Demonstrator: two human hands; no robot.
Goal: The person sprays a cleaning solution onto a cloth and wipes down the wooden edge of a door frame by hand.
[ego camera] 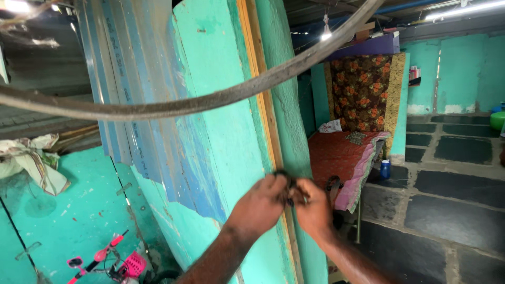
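Both your hands are up against the edge of the teal wall [231, 131], left hand [261, 202] and right hand [314, 208] nearly touching. Fingers on both are bunched together, pinching a small dark thing [289, 184] between them, can't tell what it is. A curved dark strap [210, 100] arcs overhead, and a pink kids' bike [113, 263] sits down low.

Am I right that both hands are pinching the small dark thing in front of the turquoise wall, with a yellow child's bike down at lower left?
Not quite: the head view shows the child's bike is pink. Both hands, left hand and right hand, do pinch the small dark thing by the turquoise wall.
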